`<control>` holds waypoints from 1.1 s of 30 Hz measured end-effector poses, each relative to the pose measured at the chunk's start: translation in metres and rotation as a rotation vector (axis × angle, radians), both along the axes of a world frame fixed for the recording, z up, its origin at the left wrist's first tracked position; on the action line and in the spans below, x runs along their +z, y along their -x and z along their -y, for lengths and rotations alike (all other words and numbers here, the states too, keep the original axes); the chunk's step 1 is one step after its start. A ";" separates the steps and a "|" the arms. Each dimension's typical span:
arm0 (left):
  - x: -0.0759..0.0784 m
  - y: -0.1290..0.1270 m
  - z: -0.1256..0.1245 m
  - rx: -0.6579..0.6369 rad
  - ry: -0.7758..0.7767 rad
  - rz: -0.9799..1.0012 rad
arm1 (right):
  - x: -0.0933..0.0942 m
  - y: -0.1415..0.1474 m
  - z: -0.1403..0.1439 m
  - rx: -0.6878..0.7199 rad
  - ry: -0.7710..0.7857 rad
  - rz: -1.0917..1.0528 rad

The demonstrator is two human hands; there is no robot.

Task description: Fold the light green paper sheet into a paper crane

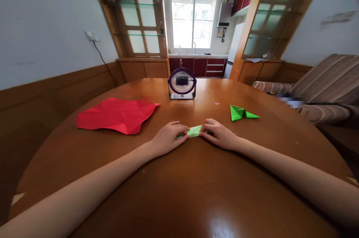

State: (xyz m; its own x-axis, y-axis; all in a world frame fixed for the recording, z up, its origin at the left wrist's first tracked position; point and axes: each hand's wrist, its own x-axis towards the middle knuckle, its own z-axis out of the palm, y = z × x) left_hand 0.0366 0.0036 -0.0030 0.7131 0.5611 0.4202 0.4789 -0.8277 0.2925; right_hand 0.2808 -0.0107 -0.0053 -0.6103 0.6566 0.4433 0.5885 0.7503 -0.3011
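Observation:
A small folded piece of light green paper (195, 131) lies low over the middle of the wooden table, between my two hands. My left hand (171, 137) grips its left end, fingers bent and closed on it. At the right end, my right hand (218, 132) pinches the same paper between thumb and fingers. Both hands rest at the tabletop, and the paper's two ends are hidden under the fingers. To the right, beyond my right hand, stands a brighter green folded paper piece (238, 112) with a pointed end.
A large creased red paper sheet (117, 115) lies at left on the round wooden table (179, 193). A small purple fan (182, 82) stands on the table's far side. A striped sofa (328, 81) is at the right, beyond the table's edge.

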 end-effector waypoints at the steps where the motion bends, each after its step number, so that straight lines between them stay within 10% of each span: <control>1: -0.001 0.000 -0.001 0.014 0.043 0.029 | 0.000 0.001 0.000 -0.034 0.023 -0.014; 12: -0.004 -0.008 -0.003 0.252 0.446 0.308 | 0.000 0.008 -0.003 -0.180 0.127 -0.014; 33: -0.005 -0.008 -0.001 0.319 0.325 0.191 | -0.003 0.010 0.000 -0.260 0.088 0.050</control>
State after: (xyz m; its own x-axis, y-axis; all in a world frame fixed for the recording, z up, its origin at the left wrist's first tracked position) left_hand 0.0447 0.0042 -0.0085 0.4118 0.8628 0.2932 0.6064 -0.4997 0.6185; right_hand 0.2709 -0.0103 -0.0087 -0.4361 0.8287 0.3508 0.7737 0.5444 -0.3242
